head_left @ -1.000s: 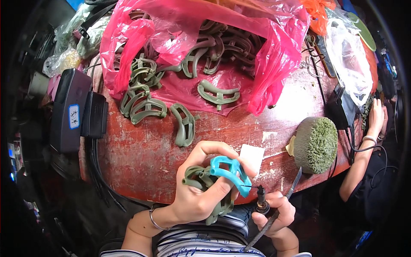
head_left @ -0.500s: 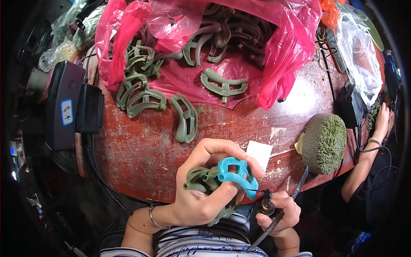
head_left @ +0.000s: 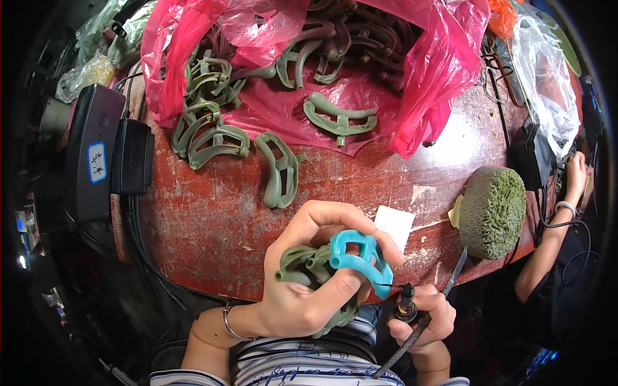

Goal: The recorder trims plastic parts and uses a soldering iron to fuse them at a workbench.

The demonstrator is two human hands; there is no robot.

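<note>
The pink translucent plastic bag (head_left: 432, 83) lay with its mouth toward the worker on the worn red tabletop (head_left: 193, 222). Inside it was a heap of dull green curved frames (head_left: 299, 67) with crossbars, partly hidden by folds of film; the count could not be established. One dull green frame with a short stub (head_left: 341, 122) rested on the bag's lower lip. Others lay at the left of the mouth, and a single upright green frame (head_left: 275, 183) sat on bare wood just beyond the bag.

The left hand (head_left: 302, 309) was curled closed, pinching a turquoise curved openwork frame (head_left: 356, 263) between thumb and fingers, above the near table edge. Several green frames (head_left: 296, 278) were gathered in the same palm.

The right hand (head_left: 432, 318) was closed around a black pen-like tool with a thin tip (head_left: 407, 303) and a long narrow blade with a dark handle (head_left: 420, 329). The thin tip met the turquoise frame's lower right end in view; firm contact could not be confirmed.

A clear plastic bag (head_left: 547, 83) stood at the far right; its contents could not be determined. A green rough-faced cylindrical block (head_left: 492, 215) stood near a white square card (head_left: 394, 225).
</note>
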